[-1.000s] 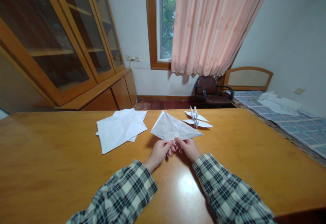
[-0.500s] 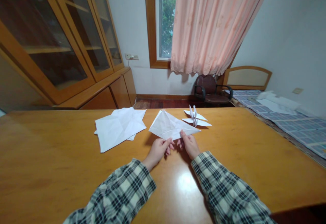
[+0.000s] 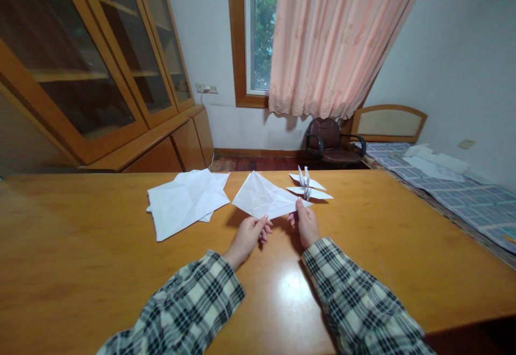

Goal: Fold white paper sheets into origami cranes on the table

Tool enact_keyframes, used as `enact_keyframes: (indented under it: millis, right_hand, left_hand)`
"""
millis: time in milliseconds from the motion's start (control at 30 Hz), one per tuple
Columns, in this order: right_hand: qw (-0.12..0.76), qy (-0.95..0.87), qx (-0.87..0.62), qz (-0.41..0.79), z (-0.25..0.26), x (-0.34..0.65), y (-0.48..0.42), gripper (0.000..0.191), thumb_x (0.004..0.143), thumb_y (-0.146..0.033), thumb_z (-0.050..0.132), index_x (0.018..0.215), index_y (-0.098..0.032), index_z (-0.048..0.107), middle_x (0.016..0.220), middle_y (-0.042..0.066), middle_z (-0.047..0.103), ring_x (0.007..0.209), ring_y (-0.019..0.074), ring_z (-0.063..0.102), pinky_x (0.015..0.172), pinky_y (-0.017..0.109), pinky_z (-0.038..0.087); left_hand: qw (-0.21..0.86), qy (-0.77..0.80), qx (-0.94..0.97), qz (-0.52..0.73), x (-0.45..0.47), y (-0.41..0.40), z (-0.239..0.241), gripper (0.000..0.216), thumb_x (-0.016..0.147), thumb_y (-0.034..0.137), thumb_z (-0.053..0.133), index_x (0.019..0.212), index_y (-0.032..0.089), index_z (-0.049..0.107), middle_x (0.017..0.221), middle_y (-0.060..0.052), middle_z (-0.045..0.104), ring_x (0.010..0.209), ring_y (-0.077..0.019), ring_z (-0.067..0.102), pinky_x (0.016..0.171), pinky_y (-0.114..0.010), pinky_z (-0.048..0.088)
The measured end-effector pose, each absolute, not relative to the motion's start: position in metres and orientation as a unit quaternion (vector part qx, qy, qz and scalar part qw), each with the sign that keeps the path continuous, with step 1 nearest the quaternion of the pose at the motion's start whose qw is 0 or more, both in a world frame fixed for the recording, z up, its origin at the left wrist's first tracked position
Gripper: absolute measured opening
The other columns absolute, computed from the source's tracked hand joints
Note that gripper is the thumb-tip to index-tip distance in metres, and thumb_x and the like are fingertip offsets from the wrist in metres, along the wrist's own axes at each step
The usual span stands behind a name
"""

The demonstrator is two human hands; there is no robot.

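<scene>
Folded sheet [image 3: 262, 196]: matt paper is showing fine creases between the hands [image 3: 246, 236].
Loose sheets [image 3: 183, 204]: left of the hands, matt paper is showing wrinkles.
Folded birds [image 3: 318, 194]: beyond the hands, to the right, matt paper is showing crisp edges.
Counter [image 3: 100, 269]: below the hands, smooth, glossy wood is reflecting light.
Sleeves [image 3: 197, 288]: just behind the hands, matt cloth is wrinkling.
Curtain [image 3: 334, 37]: far beyond the hands, cloth is looking matt.

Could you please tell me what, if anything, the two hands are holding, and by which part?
The folded white paper: the left hand pinches its near edge, and the right hand holds it close to its pointed right end.
</scene>
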State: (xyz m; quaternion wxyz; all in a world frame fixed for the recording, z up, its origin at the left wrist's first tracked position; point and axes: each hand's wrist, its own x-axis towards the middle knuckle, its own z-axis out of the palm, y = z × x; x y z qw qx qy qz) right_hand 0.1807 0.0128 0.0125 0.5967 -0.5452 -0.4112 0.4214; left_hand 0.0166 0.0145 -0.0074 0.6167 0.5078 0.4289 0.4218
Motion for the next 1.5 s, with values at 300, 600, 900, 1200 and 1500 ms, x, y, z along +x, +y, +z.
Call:
enact_keyframes:
  millis: [300,600,900,1200,1500]
  right_hand:
    - [0.621,-0.37,-0.53,0.444,0.011,0.183,0.017,0.05,0.076,-0.062,0.048,0.051,-0.019,0.048,0.039,-0.003,0.046,0.032,0.0069,0.033,0.033,0.022,0.023]
    - [0.618,-0.364,-0.521,0.463,0.01,0.182,0.015,0.048,0.074,-0.061,0.052,0.052,-0.019,0.048,0.039,-0.004,0.046,0.032,0.0067,0.034,0.032,0.021,0.022]
    - [0.589,-0.393,-0.451,0.544,0.011,0.176,0.011,0.042,0.073,-0.056,0.058,0.064,-0.016,0.053,0.045,-0.002,0.053,0.033,0.0054,0.038,0.032,0.018,0.026]
    - [0.583,-0.403,-0.385,0.591,0.009,0.177,0.011,0.057,0.076,-0.067,0.044,0.078,-0.014,0.063,0.052,0.001,0.057,0.038,0.0065,0.044,0.035,0.018,0.032]
    - [0.601,-0.425,-0.456,0.5,0.01,0.176,0.013,0.042,0.07,-0.046,0.066,0.101,-0.022,0.052,0.068,-0.005,0.053,0.046,0.0052,0.047,0.036,0.015,0.037]
  left_hand:
    - [0.516,0.471,0.519,0.492,0.013,0.014,0.003,0.035,0.081,0.051,0.049,0.07,0.018,0.046,0.055,0.004,0.051,0.044,-0.009,0.047,0.042,-0.02,0.036]
    - [0.085,0.482,0.723,0.487,0.009,0.002,0.019,0.037,0.073,0.034,0.064,0.105,0.02,0.052,0.106,-0.008,0.054,0.104,-0.0235,0.049,0.093,-0.039,0.039]
    - [0.092,0.478,0.788,0.376,0.006,0.01,0.003,0.068,0.072,0.002,0.043,0.135,0.025,0.038,0.143,-0.004,0.035,0.135,-0.0251,0.022,0.11,-0.047,0.021]
    - [0.449,0.447,0.528,0.566,0.01,0.016,-0.001,0.04,0.086,0.035,0.047,0.117,0.015,0.058,0.121,-0.011,0.06,0.119,-0.0242,0.048,0.104,-0.036,0.032]
    - [0.672,0.331,0.259,0.61,0.016,0.018,0.006,0.038,0.083,0.039,0.052,0.112,0.016,0.059,0.109,-0.009,0.066,0.105,-0.0223,0.059,0.088,-0.035,0.048]
